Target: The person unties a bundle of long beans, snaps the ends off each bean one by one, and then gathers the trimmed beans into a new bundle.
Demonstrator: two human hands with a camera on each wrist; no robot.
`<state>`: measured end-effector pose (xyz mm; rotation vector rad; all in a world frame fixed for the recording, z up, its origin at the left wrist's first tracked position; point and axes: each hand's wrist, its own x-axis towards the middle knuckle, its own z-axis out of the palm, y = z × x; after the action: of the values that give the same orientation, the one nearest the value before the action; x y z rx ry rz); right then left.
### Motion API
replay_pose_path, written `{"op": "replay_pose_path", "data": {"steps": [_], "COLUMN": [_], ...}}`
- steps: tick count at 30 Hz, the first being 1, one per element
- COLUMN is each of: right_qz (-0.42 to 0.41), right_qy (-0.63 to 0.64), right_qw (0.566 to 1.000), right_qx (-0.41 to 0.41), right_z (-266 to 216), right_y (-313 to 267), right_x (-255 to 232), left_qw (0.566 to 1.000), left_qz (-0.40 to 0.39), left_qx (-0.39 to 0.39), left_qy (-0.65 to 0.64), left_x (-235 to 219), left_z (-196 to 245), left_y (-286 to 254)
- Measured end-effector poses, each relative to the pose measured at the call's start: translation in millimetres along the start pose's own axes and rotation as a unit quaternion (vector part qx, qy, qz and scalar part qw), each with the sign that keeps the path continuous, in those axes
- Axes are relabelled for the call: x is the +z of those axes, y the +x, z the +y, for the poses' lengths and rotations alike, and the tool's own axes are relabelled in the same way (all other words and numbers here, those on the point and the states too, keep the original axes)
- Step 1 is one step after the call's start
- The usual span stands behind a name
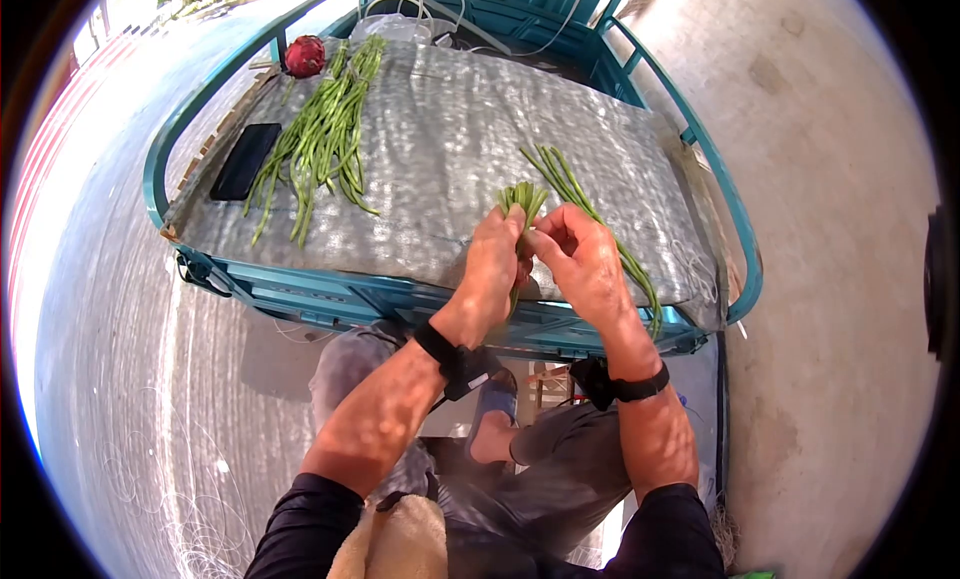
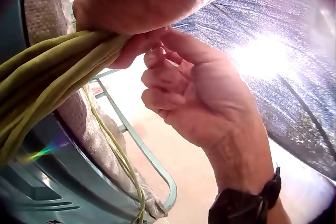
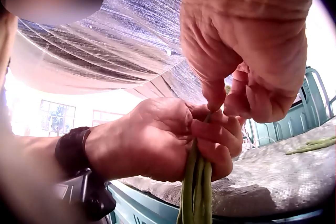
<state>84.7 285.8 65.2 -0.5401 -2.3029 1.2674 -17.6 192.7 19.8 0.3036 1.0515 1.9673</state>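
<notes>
My left hand point(image 1: 492, 254) grips a bundle of long green beans point(image 1: 522, 196) upright over the near edge of the grey mat. Bean tops show above the fist, and the bean lengths point(image 3: 196, 187) hang below it in the right wrist view. Against the bundle, my right hand point(image 1: 583, 262) pinches with thumb and forefinger at a thin green bean bit point(image 3: 208, 118), its other fingers curled in. The pinched part is mostly hidden by the fingers. A few loose long beans point(image 1: 570, 184) lie just right of the hands, their lower ends drooping over the edge.
The grey mat point(image 1: 440, 129) covers a teal cart bed with a rail point(image 1: 740, 229) around it. A larger pile of long beans point(image 1: 325, 144), a black phone point(image 1: 246, 162) and a red dragon fruit point(image 1: 305, 56) lie at the left. Cables point(image 1: 430, 4) are at the back.
</notes>
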Motion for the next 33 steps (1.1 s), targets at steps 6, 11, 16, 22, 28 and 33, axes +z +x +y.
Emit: {"op": "replay_pose_path", "data": {"steps": [6, 11, 16, 22, 28, 33], "right_qz": [0.011, 0.032, -0.014, 0.168, 0.186, 0.140], "right_qy": [-0.037, -0.035, 0.011, -0.140, -0.313, -0.392], "right_qw": [0.999, 0.999, 0.999, 0.976, 0.930, 0.908], "right_qx": [0.007, 0.012, 0.036, -0.009, -0.053, -0.046], "right_z": [2, 4, 0, 56, 95, 105], "right_y": [2, 3, 6, 21, 18, 15], "right_x": [-2, -1, -7, -56, -74, -65], "left_qw": [0.999, 0.998, 0.999, 0.997, 0.998, 0.997], "left_qz": [-0.042, -0.055, -0.027, 0.041, 0.041, 0.036], "left_qx": [0.013, -0.008, -0.043, -0.062, -0.042, -0.052], "left_qy": [0.000, 0.018, 0.018, -0.023, -0.034, -0.043], "left_x": [0, -2, -4, -10, -11, -11], "left_z": [-1, -1, -2, 7, 9, 7], "left_y": [-1, -1, -2, 4, -1, 2]}}
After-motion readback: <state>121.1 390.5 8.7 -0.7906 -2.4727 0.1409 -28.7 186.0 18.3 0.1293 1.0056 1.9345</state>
